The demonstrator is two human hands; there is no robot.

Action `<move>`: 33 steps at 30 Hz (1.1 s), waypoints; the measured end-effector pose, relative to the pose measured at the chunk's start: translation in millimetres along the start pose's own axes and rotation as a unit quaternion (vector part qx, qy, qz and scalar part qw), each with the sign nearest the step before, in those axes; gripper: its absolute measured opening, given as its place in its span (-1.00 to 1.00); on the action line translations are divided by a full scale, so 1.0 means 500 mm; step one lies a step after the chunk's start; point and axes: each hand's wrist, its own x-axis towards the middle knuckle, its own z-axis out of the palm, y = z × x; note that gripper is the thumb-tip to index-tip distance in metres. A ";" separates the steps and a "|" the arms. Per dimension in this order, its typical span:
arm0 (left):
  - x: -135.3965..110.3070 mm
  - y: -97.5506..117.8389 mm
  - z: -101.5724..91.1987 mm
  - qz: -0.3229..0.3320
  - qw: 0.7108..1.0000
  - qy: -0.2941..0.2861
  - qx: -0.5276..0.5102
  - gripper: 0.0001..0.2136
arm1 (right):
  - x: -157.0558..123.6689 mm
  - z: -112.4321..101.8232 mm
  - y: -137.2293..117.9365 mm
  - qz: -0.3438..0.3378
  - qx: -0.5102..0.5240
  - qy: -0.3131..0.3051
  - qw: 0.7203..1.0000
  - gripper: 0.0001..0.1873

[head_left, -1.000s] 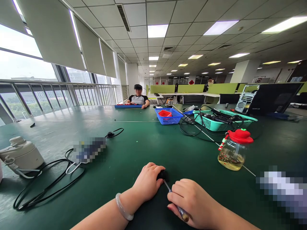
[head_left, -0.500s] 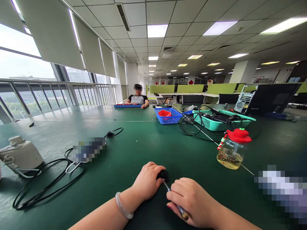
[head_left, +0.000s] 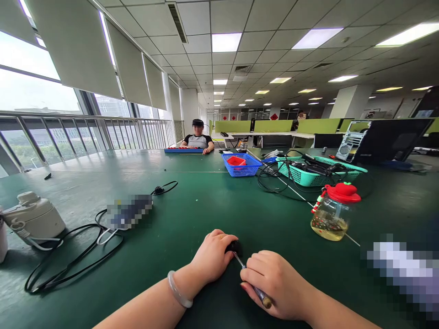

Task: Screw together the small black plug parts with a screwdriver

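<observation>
My left hand (head_left: 213,257), with a pale bangle on its wrist, is closed around a small black rounded object (head_left: 236,247) on the green table. The fingers cover much of that object, so its kind cannot be made out. In my right hand (head_left: 276,281) is a screwdriver (head_left: 262,297), the fist wrapped round its handle. Its metal shaft slants up and left, and the tip meets the black object's near side beside my left thumb.
To the right stands a red-lidded glass bottle (head_left: 331,221). Farther back are a blue basket (head_left: 242,170) and a teal basket (head_left: 308,178) full of black cables. A beige bottle (head_left: 36,219) and a looped black cord (head_left: 66,252) lie left. Someone (head_left: 198,139) sits opposite.
The view has shifted slightly. Both hands keep their grips, and the screwdriver tip stays at the black object with hardly any movement.
</observation>
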 end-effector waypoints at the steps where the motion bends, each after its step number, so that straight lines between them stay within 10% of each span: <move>1: 0.000 0.000 0.000 0.000 1.000 0.000 -0.001 -0.62 | 0.000 0.000 0.000 0.000 0.000 0.000 1.000 -0.83; 33: 0.002 -0.004 0.004 0.001 1.000 0.001 -0.006 -0.60 | -0.005 0.011 0.005 0.006 -0.022 -0.049 0.999 -0.88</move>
